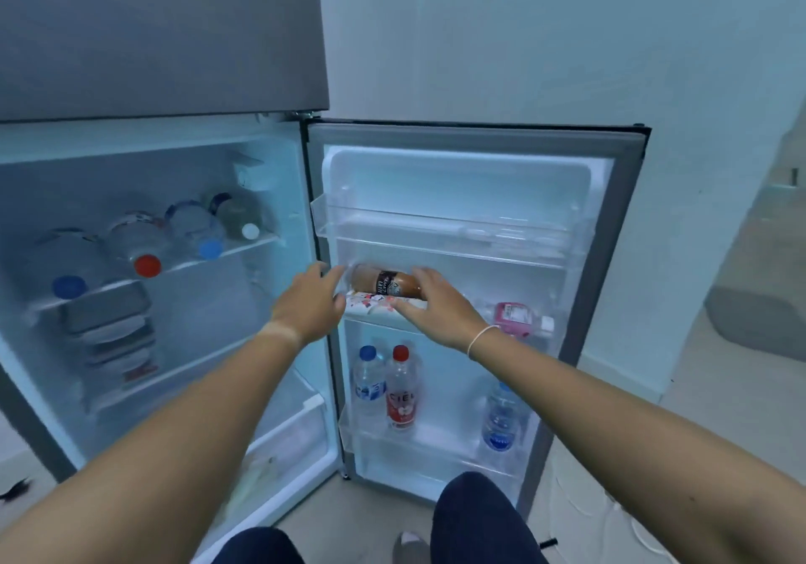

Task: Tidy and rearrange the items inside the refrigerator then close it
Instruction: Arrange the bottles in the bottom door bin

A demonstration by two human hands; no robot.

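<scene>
The refrigerator stands open, its door (pixel 619 214) swung to the right. A brown latte bottle (pixel 384 283) lies sideways above the middle door shelf, over a white patterned carton (pixel 370 304). My right hand (pixel 436 302) grips the bottle's right end. My left hand (pixel 312 299) is at the bottle's left end with its fingers apart, and I cannot tell if it touches. A pink bottle (pixel 517 318) lies on the same shelf to the right. Three upright bottles (pixel 401 389) stand in the bottom door bin.
Several bottles (pixel 146 245) lie on their sides on the main compartment's upper shelf. Stacked containers (pixel 109 328) sit below them. The top door bin (pixel 453 236) looks bare. My knees (pixel 475 515) are near the door's lower edge. A crisper drawer (pixel 288 437) sits at the bottom.
</scene>
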